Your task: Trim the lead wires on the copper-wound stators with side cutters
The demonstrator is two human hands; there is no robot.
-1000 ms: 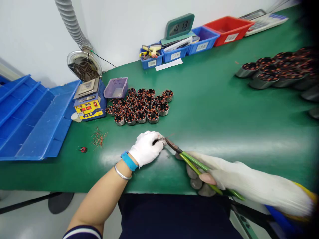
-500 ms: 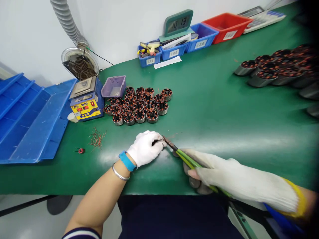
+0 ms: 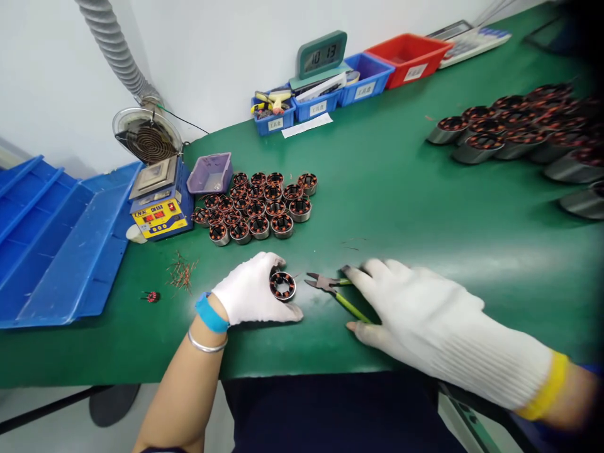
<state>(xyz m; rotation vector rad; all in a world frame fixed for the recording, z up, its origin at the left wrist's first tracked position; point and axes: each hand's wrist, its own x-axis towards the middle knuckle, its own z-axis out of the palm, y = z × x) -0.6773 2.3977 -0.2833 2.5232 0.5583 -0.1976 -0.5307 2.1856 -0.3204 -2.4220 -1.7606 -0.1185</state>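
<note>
My left hand (image 3: 257, 292), in a white glove, curves around a motor stator (image 3: 294, 287), a metal ring with dark and copper-coloured windings. Its fingers are behind the ring and its thumb stretches along the near side. Just to the right, diagonal cutting pliers (image 3: 325, 283) with green handles lie on the table, jaws apart and pointing at the stator. Over the handles rests my right hand (image 3: 401, 302), also gloved, with fingers spread and not wrapped around them. The handle ends are hidden beneath it. Thin wire offcuts (image 3: 353, 242) lie beyond the pliers.
Several stators (image 3: 257, 207) stand grouped behind my left hand; more (image 3: 514, 126) are at the right. At left are wire clippings (image 3: 182, 272), a small coil (image 3: 151, 296), a yellow-blue soldering unit (image 3: 160, 217), a purple tray (image 3: 195, 182) and a blue bin (image 3: 70, 251). Tool boxes (image 3: 276, 124) line the back.
My right hand has loosened from the pliers, which now lie with handles spread. My left hand has turned, so the stator's open top shows. The view has shifted slightly.
</note>
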